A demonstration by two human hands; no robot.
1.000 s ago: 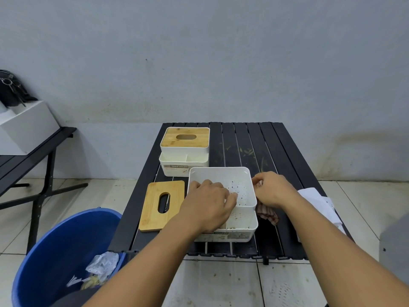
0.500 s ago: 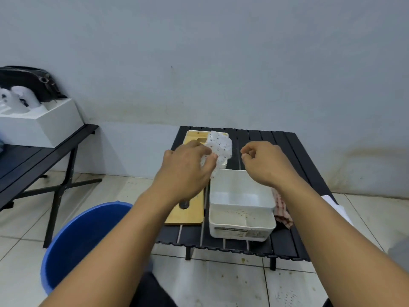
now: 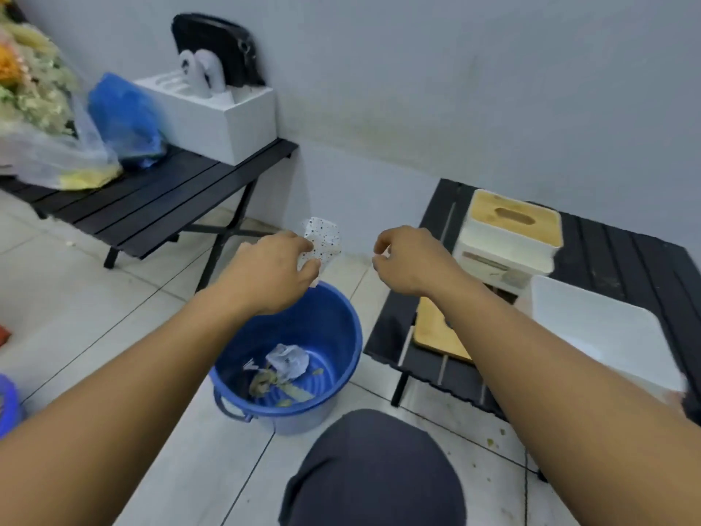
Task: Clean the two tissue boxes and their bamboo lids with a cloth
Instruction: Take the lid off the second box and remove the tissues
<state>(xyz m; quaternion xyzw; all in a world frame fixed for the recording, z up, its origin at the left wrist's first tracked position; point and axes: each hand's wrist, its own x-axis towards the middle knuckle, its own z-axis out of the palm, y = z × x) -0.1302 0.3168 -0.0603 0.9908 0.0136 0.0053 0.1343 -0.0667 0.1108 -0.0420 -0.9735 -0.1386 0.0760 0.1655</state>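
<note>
The left hand [image 3: 273, 275] pinches a speckled white paper [image 3: 323, 241] between thumb and fingers, held above the far rim of a blue bucket [image 3: 303, 415] on the floor; crumpled scraps lie in the bucket's bottom; the right hand [image 3: 409, 260] hovers just right of the paper, fingers curled, and I cannot tell if it holds anything; on the black tabletop [image 3: 626, 256] at right, the far box [image 3: 504, 256] carries its lid [image 3: 512, 218]; the near box [image 3: 599, 336] stands open, blurred; the loose lid [image 3: 432, 332] lies flat left of it, partly under the right forearm; a second tabletop [image 3: 151, 203] at far left holds bags.
</note>
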